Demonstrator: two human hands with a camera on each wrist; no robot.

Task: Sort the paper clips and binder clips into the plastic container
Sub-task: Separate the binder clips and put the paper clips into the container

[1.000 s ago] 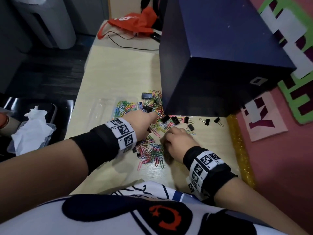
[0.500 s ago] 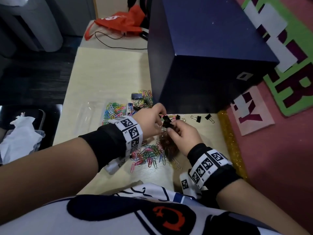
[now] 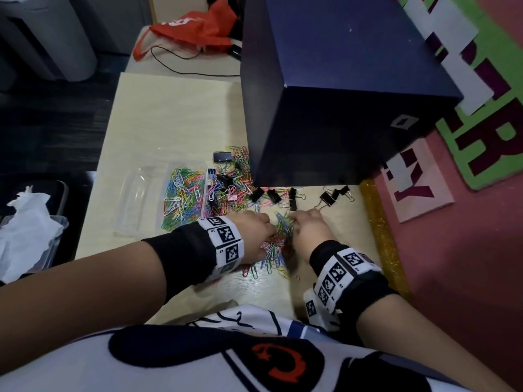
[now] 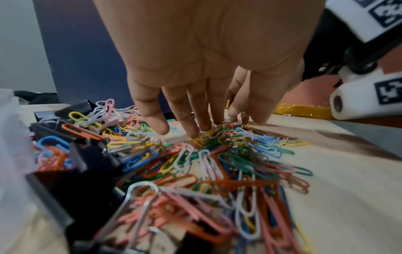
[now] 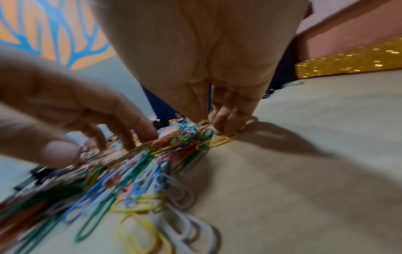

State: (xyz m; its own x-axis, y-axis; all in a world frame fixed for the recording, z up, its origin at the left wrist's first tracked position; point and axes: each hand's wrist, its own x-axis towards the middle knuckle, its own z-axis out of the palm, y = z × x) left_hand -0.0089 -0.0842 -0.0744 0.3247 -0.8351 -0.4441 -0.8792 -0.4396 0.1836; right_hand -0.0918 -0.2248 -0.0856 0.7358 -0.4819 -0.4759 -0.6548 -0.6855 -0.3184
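Observation:
A heap of coloured paper clips (image 3: 276, 244) lies on the table between my two hands. My left hand (image 3: 254, 232) presses on its left side with straight, spread fingers (image 4: 185, 123). My right hand (image 3: 307, 229) sits at the right side, and its curled fingertips (image 5: 226, 120) and thumb pinch clips at the far end of the heap (image 5: 174, 141). The clear plastic container (image 3: 133, 199) stands to the left; one of its compartments holds paper clips (image 3: 181, 199). Black binder clips (image 3: 273, 195) lie in a row beyond my hands, and more sit near the container (image 4: 87, 165).
A big dark blue box (image 3: 339, 94) stands just behind the clips. Two more binder clips (image 3: 334, 195) lie near the gold glitter strip (image 3: 382, 236) at the table's right edge. An orange bag (image 3: 195, 29) and a cable lie at the far end.
Both hands have come down from just above the table onto the paper clip heap. The binder clips that my right hand held up half a second ago are out of it.

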